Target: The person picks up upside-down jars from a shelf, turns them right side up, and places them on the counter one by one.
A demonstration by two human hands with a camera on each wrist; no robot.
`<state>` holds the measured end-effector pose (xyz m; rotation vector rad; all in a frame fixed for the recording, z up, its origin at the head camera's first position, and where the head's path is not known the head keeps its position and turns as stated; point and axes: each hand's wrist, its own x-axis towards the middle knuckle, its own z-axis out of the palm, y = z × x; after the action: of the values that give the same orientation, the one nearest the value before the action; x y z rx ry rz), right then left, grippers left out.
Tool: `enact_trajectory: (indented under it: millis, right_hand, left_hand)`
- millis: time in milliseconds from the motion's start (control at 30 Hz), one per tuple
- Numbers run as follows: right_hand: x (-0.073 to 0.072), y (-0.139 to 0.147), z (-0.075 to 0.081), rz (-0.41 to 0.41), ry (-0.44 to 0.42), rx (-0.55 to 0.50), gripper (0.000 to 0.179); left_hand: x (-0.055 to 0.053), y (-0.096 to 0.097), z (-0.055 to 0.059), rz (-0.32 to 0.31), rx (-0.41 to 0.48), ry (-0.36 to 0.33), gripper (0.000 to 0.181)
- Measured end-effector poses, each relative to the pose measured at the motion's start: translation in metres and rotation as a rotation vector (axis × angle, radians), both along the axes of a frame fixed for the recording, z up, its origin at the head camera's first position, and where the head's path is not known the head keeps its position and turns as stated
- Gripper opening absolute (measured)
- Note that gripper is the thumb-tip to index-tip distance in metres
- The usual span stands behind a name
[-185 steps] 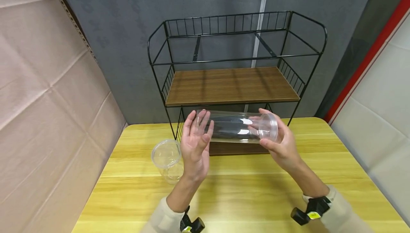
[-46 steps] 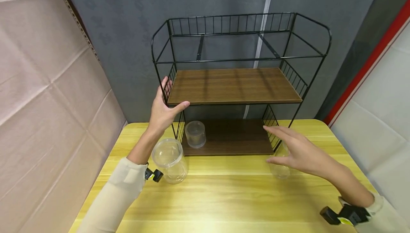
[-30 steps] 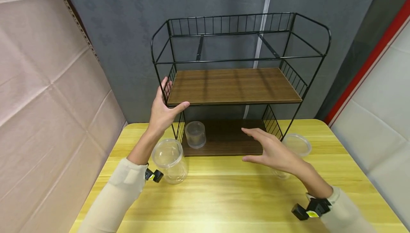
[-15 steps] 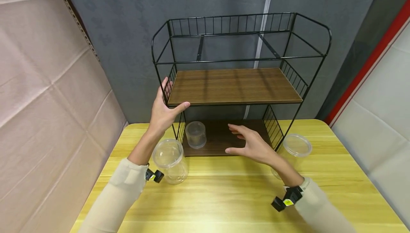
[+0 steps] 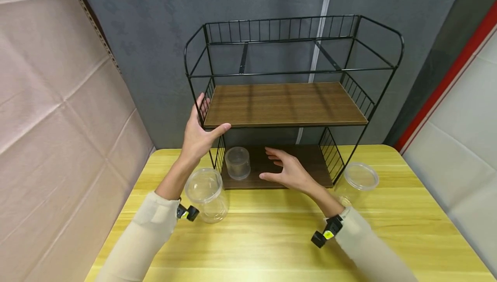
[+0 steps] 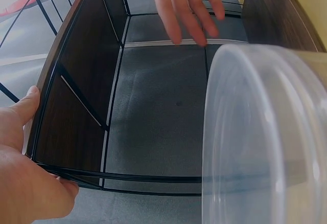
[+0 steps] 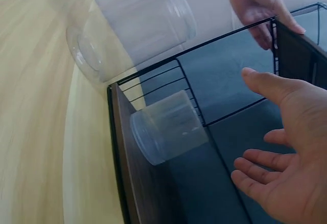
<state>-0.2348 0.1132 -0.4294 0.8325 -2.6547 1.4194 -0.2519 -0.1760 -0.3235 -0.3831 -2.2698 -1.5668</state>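
Observation:
My left hand (image 5: 196, 139) grips the left side of the black wire rack (image 5: 285, 103) at its middle wooden shelf, thumb over the front edge. Inside the rack, at the left end of the lower shelf (image 5: 306, 161), stands a small clear plastic jar (image 5: 237, 164). My right hand (image 5: 291, 172) reaches over that shelf from the right, thumb and fingers spread apart and holding nothing. A gap separates it from the small jar, as the right wrist view also shows. The fingers of the right hand (image 6: 191, 12) appear at the top of the left wrist view.
A larger clear jar (image 5: 206, 193) with a lid stands on the yellow wooden table (image 5: 240, 243) before the rack's left front corner. Another clear jar (image 5: 361, 177) stands right of the rack, partly behind the right forearm. A grey cloth (image 5: 155, 36) hangs behind.
The clear cylinder held earlier has left both hands, and the small jar now stands on the lower shelf. My right hand has moved left from the right-hand jar; my left hand has stayed on the rack.

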Motion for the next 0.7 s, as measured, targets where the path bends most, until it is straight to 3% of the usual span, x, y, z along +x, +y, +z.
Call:
enact_trajectory:
  millis: [233,700]
  right_hand:
    - [-0.014,-0.021,-0.011,-0.015,-0.017,-0.046,0.09]
    - [-0.036,-0.058,-0.028,-0.052,-0.012,-0.016,0.092]
  left_hand:
    - [0.0,0.0,0.0,0.002,-0.013,0.007,0.107]
    - [0.0,0.0,0.0,-0.01,-0.003,0.005,0.105]
